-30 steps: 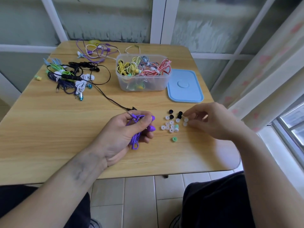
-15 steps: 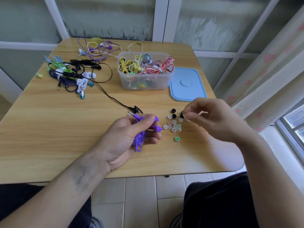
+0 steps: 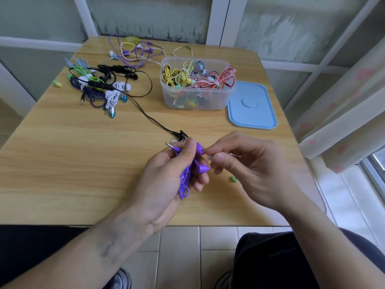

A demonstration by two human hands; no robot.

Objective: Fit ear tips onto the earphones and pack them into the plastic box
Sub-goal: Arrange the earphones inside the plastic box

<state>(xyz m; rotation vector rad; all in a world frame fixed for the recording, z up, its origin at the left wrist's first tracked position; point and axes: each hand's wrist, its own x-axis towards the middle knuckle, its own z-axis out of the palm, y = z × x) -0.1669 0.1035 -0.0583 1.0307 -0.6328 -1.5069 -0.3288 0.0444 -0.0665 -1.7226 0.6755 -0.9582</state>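
The left hand (image 3: 166, 180) grips a bundled purple earphone (image 3: 187, 174), fingers curled round the coiled cord, with one bud (image 3: 199, 148) raised at its 1 o'clock and the second bud (image 3: 203, 168) just below. The right hand (image 3: 245, 163) pinches a pale ear tip (image 3: 210, 157) between thumb and forefinger, just beside the raised bud. A second ago this hand was down among the loose ear tips on the table (image 3: 83, 163); it has since lifted with one tip and closed on the left hand, so picking is done and fitting is about to begin. Most of the loose tips are now hidden behind the hands; one green tip (image 3: 233, 179) lies at the right hand's 7 o'clock. The plastic box (image 3: 198, 97), open and already holding coiled earphones, stands at 12 o'clock from the hands, its blue lid (image 3: 252, 107) flat just to its right. Unfinished earphones (image 3: 100, 86) lie in a tangle at 10 o'clock.
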